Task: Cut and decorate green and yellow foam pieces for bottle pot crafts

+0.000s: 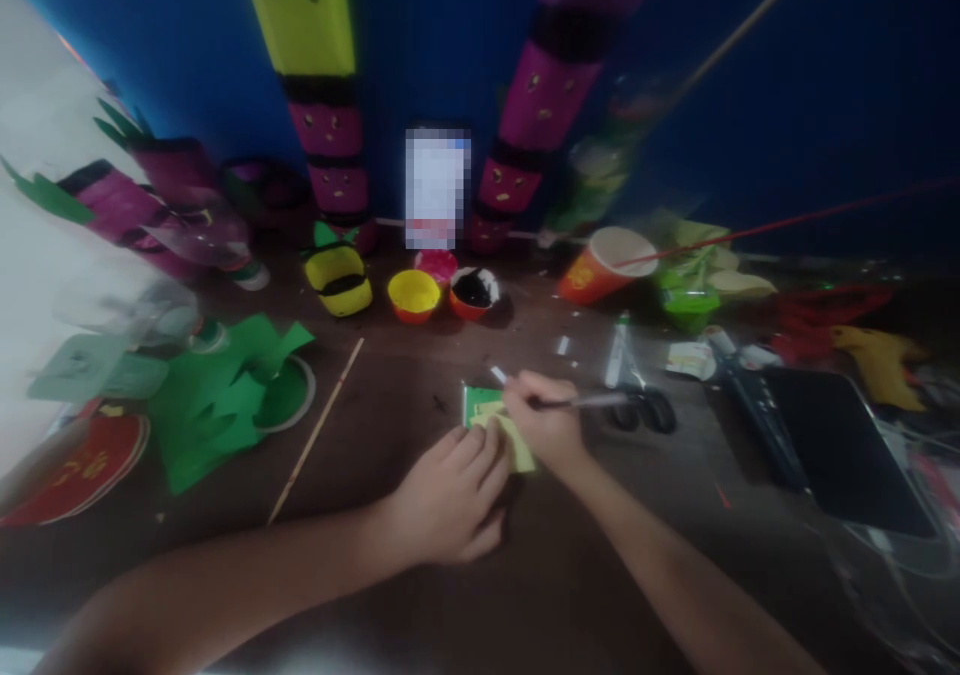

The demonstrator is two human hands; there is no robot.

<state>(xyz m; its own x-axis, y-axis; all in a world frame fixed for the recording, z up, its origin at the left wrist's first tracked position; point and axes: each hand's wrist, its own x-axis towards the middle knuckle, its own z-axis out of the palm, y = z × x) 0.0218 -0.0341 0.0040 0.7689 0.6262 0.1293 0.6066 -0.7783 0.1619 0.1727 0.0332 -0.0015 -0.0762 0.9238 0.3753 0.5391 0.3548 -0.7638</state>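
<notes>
Slips of yellow paper (517, 445) lie over a small green piece (480, 395) with a pale edge, near the middle of the table. My left hand (454, 495) is bent over the paper, its fingers together and pressing on its near left side. In my right hand (544, 415) is a thin pen-like stick (596, 400), dark near the fingers and paler at its right end. Its working tip is hidden by my fingers. A small white strip (498, 375) shows just beyond that hand. Blur hides the finer detail.
Paint cups in yellow (414, 297), pink and black (474, 293) stand behind. Scissors (649, 410), a glue tube (617, 350) and a dark tablet-like device (847, 445) lie right. Green sheets (217, 415) and a wooden stick (319, 425) lie left. Painted columns (334, 135) rise behind.
</notes>
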